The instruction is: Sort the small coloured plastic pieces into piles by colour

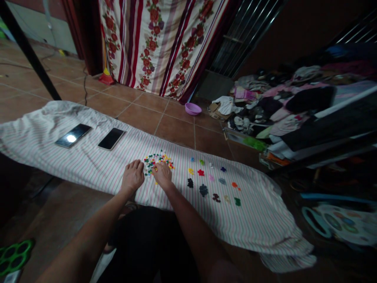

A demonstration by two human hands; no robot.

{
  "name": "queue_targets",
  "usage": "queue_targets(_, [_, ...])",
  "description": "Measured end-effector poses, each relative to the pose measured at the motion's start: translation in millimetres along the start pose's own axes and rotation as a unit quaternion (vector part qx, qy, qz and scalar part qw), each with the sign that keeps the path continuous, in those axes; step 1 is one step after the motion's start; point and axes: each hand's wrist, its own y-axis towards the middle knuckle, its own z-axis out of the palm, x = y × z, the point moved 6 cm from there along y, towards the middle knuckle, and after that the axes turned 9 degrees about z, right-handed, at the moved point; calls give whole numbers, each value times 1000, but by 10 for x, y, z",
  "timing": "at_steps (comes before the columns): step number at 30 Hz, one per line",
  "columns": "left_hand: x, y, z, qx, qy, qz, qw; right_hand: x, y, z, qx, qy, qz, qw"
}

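Note:
A mixed pile of small coloured pieces lies on the striped cloth. My left hand rests on the cloth at the pile's left edge, its fingers together; whatever may be under them is hidden. Over the right part of the pile, my right hand has its fingers pinched down among the pieces, and what they hold is too small to name. To the right are several small one-colour groups, among them a red group, a black group, a dark grey group and a green group.
Two phones, one with a bright reflection and one dark, lie on the cloth's left part. Beyond the cloth, a purple basin stands on the tiled floor. Heaped clothes are at the right.

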Motion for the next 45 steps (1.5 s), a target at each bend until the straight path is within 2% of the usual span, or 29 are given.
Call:
queue_targets(7, [-8,1,-14,7,-1,-2,1000,61,13,-27,11,-10,9,1000])
queue_targets(12, [-12,1,-22,4,-14,-1,1000,86,-22,-73,-10,62,-19,998])
queue_targets(15, [-15,2,-33,-1,-13,-1,1000,105,-31,-49,10,107,-29,994])
queue_targets(18, [-13,0,-38,-2,-5,-2,1000,96,-72,-31,19,139,-23,990])
queue_targets(21, [-8,-4,-39,-6,-8,2,1000,11,-173,-63,-7,154,-8,988])
queue_targets(26, [6,-14,-19,-7,-3,8,1000,-343,-434,-239,-83,178,-11,980])
queue_targets(33, [1,-12,-25,2,4,9,1000,-1243,-764,-579,-216,201,42,955])
queue_targets(36, [-2,-6,-35,6,14,7,1000,-1526,-798,-683,-255,186,63,947])
queue_targets(40, [5,-3,-25,5,20,6,1000,-1688,-746,-726,-280,172,88,940])
queue_targets(45, [23,-7,5,-3,21,7,1000,-1676,-705,-693,-303,137,101,938])
